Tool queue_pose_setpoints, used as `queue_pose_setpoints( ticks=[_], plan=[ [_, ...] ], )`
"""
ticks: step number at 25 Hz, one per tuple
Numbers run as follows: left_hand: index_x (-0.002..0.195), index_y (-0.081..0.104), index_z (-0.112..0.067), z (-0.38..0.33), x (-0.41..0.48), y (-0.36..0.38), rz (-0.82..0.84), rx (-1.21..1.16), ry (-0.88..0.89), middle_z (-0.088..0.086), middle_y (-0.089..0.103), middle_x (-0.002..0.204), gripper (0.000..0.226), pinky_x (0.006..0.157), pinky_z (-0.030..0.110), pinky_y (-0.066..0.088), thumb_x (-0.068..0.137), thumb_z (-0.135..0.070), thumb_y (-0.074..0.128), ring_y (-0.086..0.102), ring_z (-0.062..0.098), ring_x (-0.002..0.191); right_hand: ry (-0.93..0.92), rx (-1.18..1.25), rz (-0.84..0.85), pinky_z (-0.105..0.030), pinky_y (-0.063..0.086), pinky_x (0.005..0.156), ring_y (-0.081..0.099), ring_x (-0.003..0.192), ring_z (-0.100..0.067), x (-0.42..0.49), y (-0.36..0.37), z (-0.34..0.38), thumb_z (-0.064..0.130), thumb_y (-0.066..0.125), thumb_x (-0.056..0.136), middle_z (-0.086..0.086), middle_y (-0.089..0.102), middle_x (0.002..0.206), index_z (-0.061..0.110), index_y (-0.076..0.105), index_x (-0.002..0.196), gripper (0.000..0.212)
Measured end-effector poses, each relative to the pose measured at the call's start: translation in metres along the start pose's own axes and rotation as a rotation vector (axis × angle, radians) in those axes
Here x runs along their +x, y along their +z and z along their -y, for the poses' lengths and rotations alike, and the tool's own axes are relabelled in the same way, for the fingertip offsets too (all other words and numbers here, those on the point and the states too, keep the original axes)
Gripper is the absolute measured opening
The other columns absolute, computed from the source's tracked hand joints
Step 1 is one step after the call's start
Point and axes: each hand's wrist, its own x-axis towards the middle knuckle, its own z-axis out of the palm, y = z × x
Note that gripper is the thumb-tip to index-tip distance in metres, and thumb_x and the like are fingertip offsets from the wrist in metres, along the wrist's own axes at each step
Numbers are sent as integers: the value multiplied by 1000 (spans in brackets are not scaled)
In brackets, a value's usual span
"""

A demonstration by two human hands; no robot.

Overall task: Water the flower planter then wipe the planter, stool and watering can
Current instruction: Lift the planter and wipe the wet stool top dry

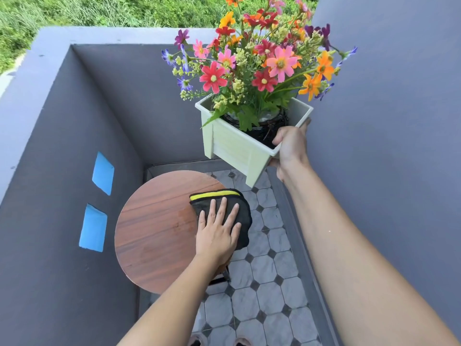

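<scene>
Two bare forearms reach in from the bottom edge. Left hand (217, 233) lies flat, palm down, fingers (222, 208) spread wide on a black cloth (243, 221) with a yellow strip, pressing it onto the right side of the round wooden stool (154, 226); the cloth's right part overhangs the stool rim. Right hand (290, 148) is raised, fingers wrapped around the near right corner of the pale green planter (232, 146), thumb on the rim, holding it tilted in the air above and to the right of the stool, clear of the top. Flowers (259, 61) fill the planter. Grey walls (74, 146) close off left, far and right; stool sits close to the left wall. Tiled floor (272, 283) open to the right of the stool.
</scene>
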Motion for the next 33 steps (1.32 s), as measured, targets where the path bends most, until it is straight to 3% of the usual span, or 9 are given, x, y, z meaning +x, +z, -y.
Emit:
queue_pose_setpoints(
  ticks=[6, 10, 13, 15, 18, 22, 25, 29, 33],
  plan=[
    [151, 3, -37, 32, 37, -17, -43, -34, -155, -5, -5, 162, 54, 116, 44, -2, 100, -47, 15, -9, 23, 148, 17, 24, 20, -52, 35, 97, 39, 105, -25, 5, 4, -3, 13, 42, 43, 4, 28, 118, 41, 4, 149, 117],
    [152, 7, -33, 86, 29, -25, -90, -86, -386, -1, -3, 162, 55, 117, 48, -1, 100, -46, 17, -7, 26, 148, -3, -2, 28, -57, 35, 101, 39, 133, -33, 1, 8, -7, 15, 44, 43, 6, 29, 135, 43, -1, 149, 119],
    [153, 10, -31, 121, 4, -29, -118, -134, -548, 2, 0, 162, 56, 116, 51, 1, 99, -45, 19, -5, 29, 148, -10, -25, 43, -44, 44, 87, 44, 118, -29, -6, 10, -6, 14, 43, 44, 4, 32, 130, 43, 2, 149, 116],
    [152, 11, -33, 122, -18, -24, -127, -135, -580, 3, 1, 162, 56, 116, 51, 1, 99, -45, 21, -4, 30, 147, -14, -25, 59, -49, 45, 91, 46, 115, -28, -12, 13, -6, 13, 42, 45, 3, 37, 132, 41, 3, 150, 116],
    [151, 16, -34, 91, -56, 1, -138, -124, -521, 6, 7, 161, 55, 115, 53, 8, 98, -47, 19, 1, 34, 147, -11, -29, 71, -60, 41, 100, 46, 124, -32, -19, 19, -5, 13, 41, 46, 2, 32, 150, 43, -4, 149, 116],
    [143, 41, -28, 33, -109, 31, -95, -106, -394, 13, 41, 149, 59, 101, 58, 33, 97, -51, 12, 31, 41, 137, 4, -31, 91, -61, 46, 94, 47, 119, -30, -24, 21, -4, 13, 40, 49, 0, 31, 151, 44, -6, 149, 115],
    [145, 30, -30, 12, -125, 43, -57, -46, -229, 12, 45, 146, 57, 98, 54, 26, 98, -50, 6, 29, 39, 134, 4, -21, 101, -60, 45, 96, 45, 120, -29, -25, 20, -4, 12, 40, 50, 0, 28, 153, 44, -7, 149, 114],
    [134, 53, -30, 4, -92, 35, -36, -47, -220, 12, 49, 143, 65, 97, 54, 22, 96, -56, 6, 28, 37, 133, 7, -19, 84, -62, 38, 102, 43, 127, -30, -20, 15, -6, 12, 40, 47, 2, 27, 154, 46, -7, 147, 117],
    [136, 52, -22, -9, -52, 27, -7, -50, -162, 4, 49, 144, 63, 101, 54, 23, 93, -56, 23, 34, 32, 136, 6, -5, 61, -59, 37, 105, 35, 134, -27, -15, 7, -11, 12, 41, 46, 2, 22, 156, 46, -6, 148, 117]
  ],
)
